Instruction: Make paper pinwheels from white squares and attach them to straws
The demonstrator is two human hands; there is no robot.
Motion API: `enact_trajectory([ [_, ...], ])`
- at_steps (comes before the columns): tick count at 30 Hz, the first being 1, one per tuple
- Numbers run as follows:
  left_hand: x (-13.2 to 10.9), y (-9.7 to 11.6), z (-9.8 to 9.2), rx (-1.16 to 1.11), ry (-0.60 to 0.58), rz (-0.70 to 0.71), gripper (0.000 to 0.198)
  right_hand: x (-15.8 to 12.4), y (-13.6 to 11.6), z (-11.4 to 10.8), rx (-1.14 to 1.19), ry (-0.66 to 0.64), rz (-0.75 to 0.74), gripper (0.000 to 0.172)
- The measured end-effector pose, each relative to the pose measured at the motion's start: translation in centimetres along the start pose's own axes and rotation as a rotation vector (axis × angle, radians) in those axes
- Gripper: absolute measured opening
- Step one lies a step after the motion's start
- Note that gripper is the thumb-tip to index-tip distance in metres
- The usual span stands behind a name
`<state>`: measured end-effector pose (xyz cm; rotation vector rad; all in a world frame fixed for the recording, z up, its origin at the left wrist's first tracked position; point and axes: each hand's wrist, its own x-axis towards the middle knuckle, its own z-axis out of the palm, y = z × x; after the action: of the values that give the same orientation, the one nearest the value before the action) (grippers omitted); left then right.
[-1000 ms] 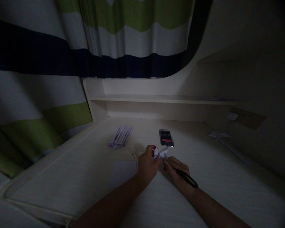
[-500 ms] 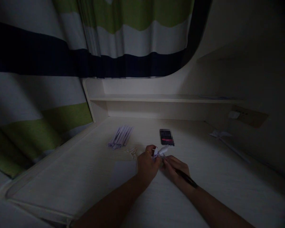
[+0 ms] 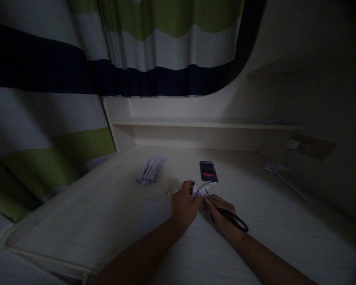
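The scene is dim. My left hand [image 3: 184,206] is closed round a small folded white paper piece [image 3: 199,189] held just above the desk [image 3: 106,221]. My right hand [image 3: 221,213] grips black-handled scissors [image 3: 233,219], and their blades point up at the paper between my two hands. Both hands are close together at the middle of the desk. A ring shows on one finger of my left hand.
A bundle of folded paper strips [image 3: 150,170] lies at the back left, with small paper scraps [image 3: 165,190] beside it. A phone [image 3: 208,171] lies behind my hands. A paper sheet [image 3: 154,215] is flat by my left wrist. A striped curtain [image 3: 62,118] hangs on the left; a shelf [image 3: 201,123] runs along the back.
The scissors' handle loops have spread again after being drawn together half a second ago. Both hands stay in place.
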<state>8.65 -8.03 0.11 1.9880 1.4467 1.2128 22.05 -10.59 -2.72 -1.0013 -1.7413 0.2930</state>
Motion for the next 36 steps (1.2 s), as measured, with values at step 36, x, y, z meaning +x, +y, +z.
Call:
enact_trajectory([
  [36, -0.1, 0.3, -0.1, -0.05, 0.025, -0.052, 0.029, 0.1, -1.7, 0.4, -0.026, 0.06, 0.156, 0.036],
])
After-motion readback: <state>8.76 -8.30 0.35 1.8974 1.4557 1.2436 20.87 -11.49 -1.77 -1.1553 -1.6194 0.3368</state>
